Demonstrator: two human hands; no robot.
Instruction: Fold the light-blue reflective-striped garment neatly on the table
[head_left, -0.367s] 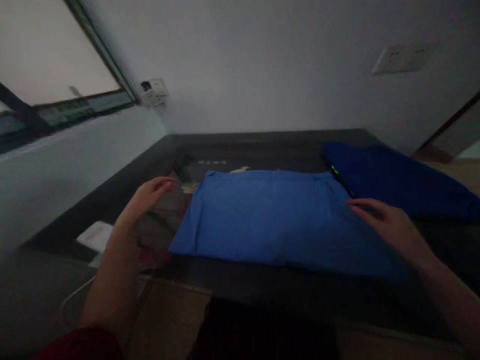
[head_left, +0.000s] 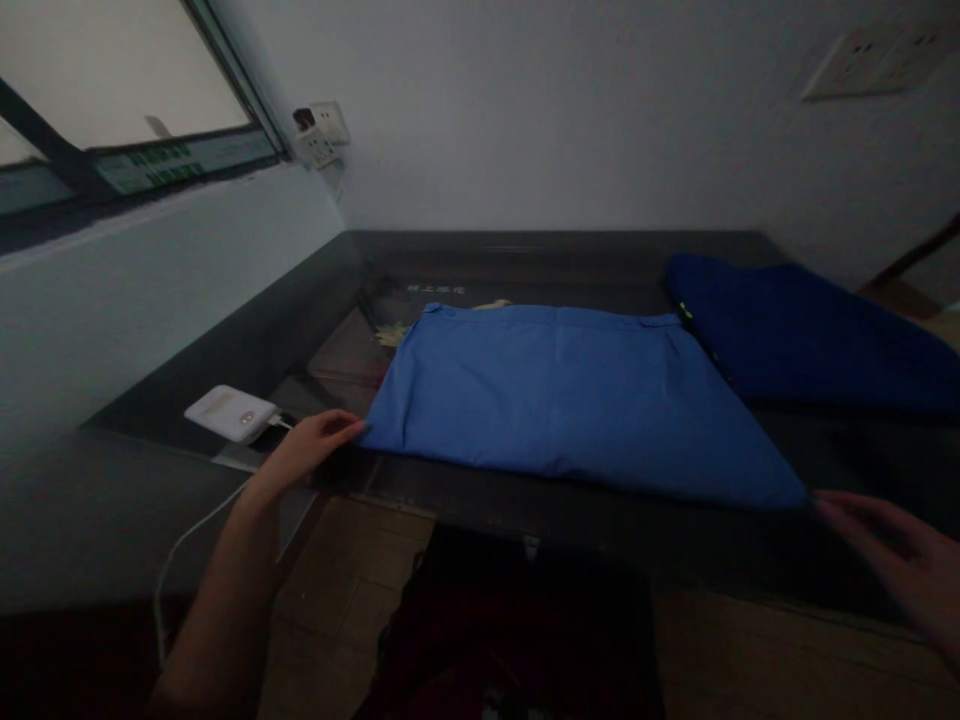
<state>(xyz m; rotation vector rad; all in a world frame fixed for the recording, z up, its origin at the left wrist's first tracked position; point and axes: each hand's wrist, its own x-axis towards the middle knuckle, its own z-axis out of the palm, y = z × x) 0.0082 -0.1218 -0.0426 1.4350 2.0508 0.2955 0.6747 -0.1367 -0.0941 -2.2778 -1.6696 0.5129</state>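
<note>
A light blue garment [head_left: 540, 390] lies flat on the dark table, with a band and small tabs along its far edge. My left hand [head_left: 319, 440] is closed, thumb and fingers pinching its near left corner. At the near right corner, the fingertips of my right hand [head_left: 892, 540] are pinched together on the cloth; that hand is slightly blurred. Beside it on the right lies a dark blue garment [head_left: 817, 335] with a dark zip-like edge and a yellow-green mark.
A white power bank [head_left: 231, 413] with a plugged-in white cable [head_left: 176, 545] lies at the table's left edge. The dark tabletop [head_left: 585, 270] meets the wall at the back. Wall sockets [head_left: 874, 60] are above right, and more sockets [head_left: 326, 125] are by the window.
My left hand has come down and nearer to the garment's near left corner. My right hand has slid along the right edge to the near right corner. The view has shifted down.
</note>
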